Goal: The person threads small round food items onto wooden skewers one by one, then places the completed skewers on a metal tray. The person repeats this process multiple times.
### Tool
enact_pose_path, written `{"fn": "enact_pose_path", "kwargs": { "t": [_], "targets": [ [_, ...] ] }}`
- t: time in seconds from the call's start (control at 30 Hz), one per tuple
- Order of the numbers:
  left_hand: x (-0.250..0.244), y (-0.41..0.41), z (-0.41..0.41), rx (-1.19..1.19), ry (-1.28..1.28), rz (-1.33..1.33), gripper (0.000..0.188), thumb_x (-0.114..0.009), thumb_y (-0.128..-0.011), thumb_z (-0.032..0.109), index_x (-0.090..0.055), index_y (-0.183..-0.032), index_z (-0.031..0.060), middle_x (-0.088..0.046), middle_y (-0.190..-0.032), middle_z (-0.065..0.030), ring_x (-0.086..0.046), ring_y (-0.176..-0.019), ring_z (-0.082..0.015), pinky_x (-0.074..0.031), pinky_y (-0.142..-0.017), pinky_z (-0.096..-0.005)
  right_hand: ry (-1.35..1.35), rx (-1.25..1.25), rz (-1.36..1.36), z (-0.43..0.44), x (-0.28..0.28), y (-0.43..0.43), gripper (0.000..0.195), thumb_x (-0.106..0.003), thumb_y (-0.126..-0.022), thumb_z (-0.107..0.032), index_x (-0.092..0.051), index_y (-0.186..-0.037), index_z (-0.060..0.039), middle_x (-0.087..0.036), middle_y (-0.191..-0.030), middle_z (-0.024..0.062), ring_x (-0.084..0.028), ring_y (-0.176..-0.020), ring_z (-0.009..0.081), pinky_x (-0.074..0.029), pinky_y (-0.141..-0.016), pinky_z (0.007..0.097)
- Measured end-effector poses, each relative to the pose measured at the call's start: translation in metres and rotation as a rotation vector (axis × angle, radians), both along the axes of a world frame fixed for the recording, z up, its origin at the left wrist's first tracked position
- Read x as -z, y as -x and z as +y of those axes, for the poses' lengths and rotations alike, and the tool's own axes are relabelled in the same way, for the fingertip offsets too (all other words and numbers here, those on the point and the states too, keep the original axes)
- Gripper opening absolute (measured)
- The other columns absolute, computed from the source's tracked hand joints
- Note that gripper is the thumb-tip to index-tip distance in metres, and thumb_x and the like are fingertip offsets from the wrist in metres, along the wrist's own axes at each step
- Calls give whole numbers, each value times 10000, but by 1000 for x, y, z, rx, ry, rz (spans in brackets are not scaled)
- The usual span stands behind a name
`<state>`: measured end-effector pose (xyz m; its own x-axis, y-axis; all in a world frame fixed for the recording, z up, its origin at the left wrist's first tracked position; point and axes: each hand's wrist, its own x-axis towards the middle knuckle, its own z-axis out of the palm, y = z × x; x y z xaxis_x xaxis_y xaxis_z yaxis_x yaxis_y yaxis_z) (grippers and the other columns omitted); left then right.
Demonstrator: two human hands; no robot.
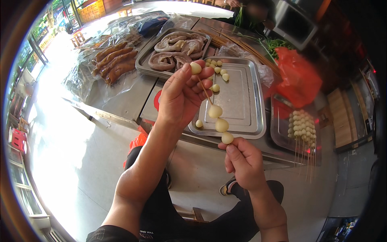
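My left hand (183, 93) pinches a small pale egg (196, 68), like a peeled quail egg, between thumb and fingers above the tray. My right hand (245, 161) grips a thin bamboo skewer (204, 88) just below three threaded eggs (222, 125). The skewer's upper end runs up to the left hand's fingers; whether its tip has entered the held egg I cannot tell. Behind the hands lies a shallow steel tray (237, 96). Several loose eggs (223, 72) sit at its back left, and a single egg (199, 123) lies near its front left corner.
Finished egg skewers (302, 125) lie on another tray (279, 133) at the right, beside a red plastic bag (297, 80). Stacked trays (142, 65) hold coiled pale meat (169, 60). Brown meat pieces (116, 63) rest on clear plastic. Bamboo skewers (248, 47) and another person (257, 15) are behind.
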<state>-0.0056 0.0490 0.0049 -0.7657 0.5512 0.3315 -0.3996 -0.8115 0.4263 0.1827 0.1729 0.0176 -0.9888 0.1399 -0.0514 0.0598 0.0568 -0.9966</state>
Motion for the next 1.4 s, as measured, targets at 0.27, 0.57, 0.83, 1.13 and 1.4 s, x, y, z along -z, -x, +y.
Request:
{"fn": "enact_pose_path", "kwargs": {
  "t": [0.27,0.57,0.83,1.13,1.4],
  "targets": [
    [-3,-1,-2,-18,1,71,286,-502,-946,219,-568,-1130,9,-656,-1004,-137,-634,-827,-191,-527,-739,-330,-41,0,0,-1,-5,-2,200,-468,-964,-130,-589,-1007,23,-491,-588,-14,-444,-518,46,-363,-500,199],
    [-4,-5,1,5,3,116,300,-483,-955,213,-566,-1146,-3,-654,-1011,-151,-643,-854,-208,-524,-756,-347,-274,76,193,-3,2,0,194,-473,-950,-118,-599,-993,23,-476,-567,-8,-413,-483,46,-329,-455,195],
    [-4,-9,0,29,-7,112,306,-472,-960,219,-562,-1151,-3,-655,-1017,-150,-649,-873,-214,-524,-769,-351,74,-2,14,1,-4,-2,201,-479,-952,-131,-602,-990,23,-481,-573,-7,-416,-489,48,-334,-468,197],
    [-3,-17,3,78,10,116,311,-490,-952,201,-559,-1148,-30,-650,-1025,-166,-652,-882,-240,-519,-816,-351,278,-84,-86,7,-12,-3,212,-459,-968,-135,-594,-1000,26,-458,-572,-19,-405,-513,50,-352,-507,202],
    [-2,-29,13,110,51,147,314,-499,-949,182,-546,-1175,-30,-635,-1071,-180,-637,-953,-257,-504,-847,-353,79,16,28,4,-9,-3,224,-450,-971,-149,-597,-1006,16,-469,-569,-14,-403,-506,51,-342,-502,198]
  ]
}}
